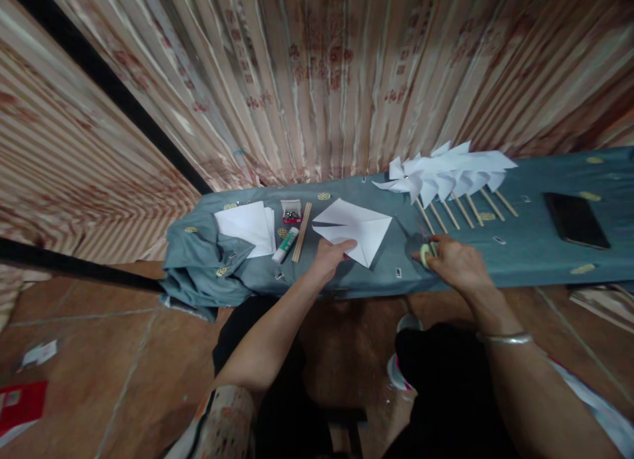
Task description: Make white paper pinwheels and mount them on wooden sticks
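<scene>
My left hand [331,257] pinches the lower edge of a white square of paper [356,224], thumb on top. A slit runs in from the paper's left corner, and crease lines show on it. To the right, my right hand [458,261] is closed round the yellow-green handles of a pair of scissors [426,253]. Their blades point away toward the back and are hard to make out against the cloth. The scissors are apart from the paper. Beyond them lies a row of white paper pinwheels [446,172] on wooden sticks [463,211].
Left of the paper are wooden sticks [302,233], a glue stick [286,245], a small red box of metal pins [291,212] and a stack of white paper [245,226]. A dark phone [577,220] lies at right. A striped curtain [317,82] hangs behind the cloth-covered bench [535,261].
</scene>
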